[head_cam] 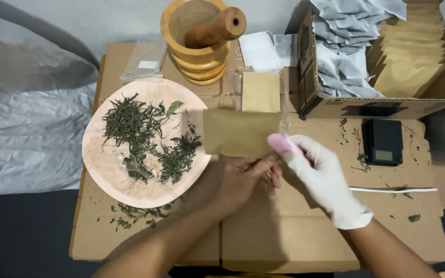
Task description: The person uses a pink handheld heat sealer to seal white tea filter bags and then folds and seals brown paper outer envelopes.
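We hold a brown pouch (239, 133) in the left hand (243, 177), its grip pinched on the lower right corner, pouch just right of the plate (106, 167). The right hand (325, 177), gloved in white, has its grip closed around a pink tool (283, 144) whose tip meets the pouch edge. Dried herbs (148, 139) lie loose on the plate; none appears inside the pouch, so we judge filling not yet begun. At 12 o'clock stands a mortar (197, 44); at 2 o'clock a box (377, 56) of packets; at 3 o'clock a scale (383, 141), all on the cardboard surface (284, 237).
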